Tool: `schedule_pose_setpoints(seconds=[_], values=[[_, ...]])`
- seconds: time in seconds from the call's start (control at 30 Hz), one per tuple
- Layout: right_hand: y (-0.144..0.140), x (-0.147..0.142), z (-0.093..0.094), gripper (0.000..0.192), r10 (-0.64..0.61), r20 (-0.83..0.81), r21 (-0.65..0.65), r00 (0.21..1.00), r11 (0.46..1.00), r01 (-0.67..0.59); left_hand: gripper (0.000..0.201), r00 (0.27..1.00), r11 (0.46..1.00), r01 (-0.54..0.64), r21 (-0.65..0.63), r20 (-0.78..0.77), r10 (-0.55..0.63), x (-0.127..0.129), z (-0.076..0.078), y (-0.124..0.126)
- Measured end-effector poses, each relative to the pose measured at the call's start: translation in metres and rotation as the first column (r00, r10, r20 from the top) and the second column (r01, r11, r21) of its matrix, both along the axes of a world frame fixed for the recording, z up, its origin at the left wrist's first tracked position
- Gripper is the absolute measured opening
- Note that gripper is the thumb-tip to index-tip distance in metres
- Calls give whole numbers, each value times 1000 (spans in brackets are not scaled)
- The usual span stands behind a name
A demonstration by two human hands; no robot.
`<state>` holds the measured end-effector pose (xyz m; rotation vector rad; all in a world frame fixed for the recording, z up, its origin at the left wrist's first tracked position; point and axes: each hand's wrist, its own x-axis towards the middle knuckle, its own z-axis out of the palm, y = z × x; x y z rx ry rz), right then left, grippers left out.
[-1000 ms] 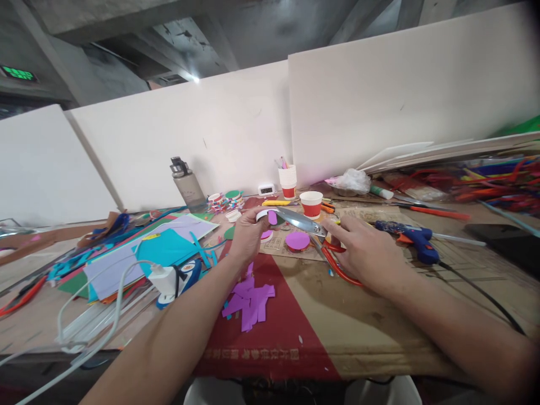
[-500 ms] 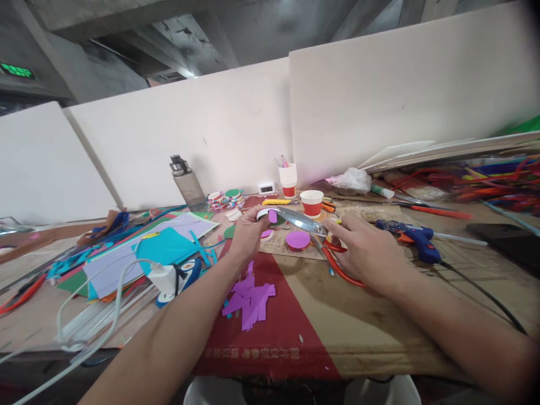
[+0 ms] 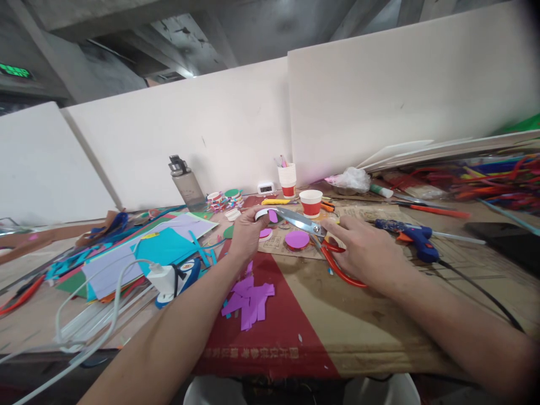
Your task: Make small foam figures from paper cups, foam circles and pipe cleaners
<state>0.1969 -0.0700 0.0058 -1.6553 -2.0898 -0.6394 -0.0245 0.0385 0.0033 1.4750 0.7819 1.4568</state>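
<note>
We note the left hand (image 3: 247, 230) pinching a light, floppy white paper ring (image 3: 265, 214) with purple tab above the far tabletop (image 3: 379, 320), right hand (image 3: 367, 253) gripping red-handled scissors (image 3: 314, 230), blades parted at it; best held by its edge.

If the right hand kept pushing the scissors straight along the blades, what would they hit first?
Most likely the white ring with the purple piece pinched in the left hand; the scissors in the right hand point at it, tips about touching, though depth is unclear.
</note>
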Motion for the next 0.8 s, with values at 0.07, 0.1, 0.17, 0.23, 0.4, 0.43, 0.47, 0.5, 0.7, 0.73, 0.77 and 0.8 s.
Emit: schedule_pose_setpoints(seconds=[0.07,0.1,0.17,0.23,0.4,0.43,0.47,0.5,0.7,0.73,0.77,0.8], values=[[0,0,0,44,-1,2,-1,1000,1000,1,30,1000,1000,11,-19,12,-11,0,0,0],[0,0,0,44,-2,4,-4,1000,1000,2,31,1000,999,21,-27,18,-20,0,0,0],[0,1,0,46,-4,8,-13,1000,1000,4,31,999,999,36,-31,26,-35,0,-1,1],[0,1,-1,47,-8,9,-17,1000,1000,8,31,999,999,39,-25,25,-39,0,-1,2],[-1,0,-1,46,-36,17,-28,999,999,37,29,999,999,33,-6,33,-33,-1,-2,4],[-1,-1,-1,47,-40,23,-28,999,999,40,29,999,999,31,-6,40,-31,-1,-3,4],[-1,-1,0,47,-42,32,-27,999,999,43,29,998,1000,30,-8,47,-30,-1,-3,4],[-2,-2,0,47,-44,41,-27,998,999,45,30,998,999,31,-13,52,-30,0,-4,4],[-4,-6,4,47,-71,84,-92,994,993,78,45,996,994,67,-80,63,-62,4,-2,0],[-4,-6,5,47,-76,88,-102,993,991,85,48,996,993,69,-93,64,-63,4,-1,-1],[-4,-6,6,47,-80,92,-109,993,990,90,49,996,992,70,-104,61,-64,5,0,-3],[-5,-6,7,47,-78,94,-115,992,989,89,49,996,991,73,-114,56,-67,5,1,-4]])
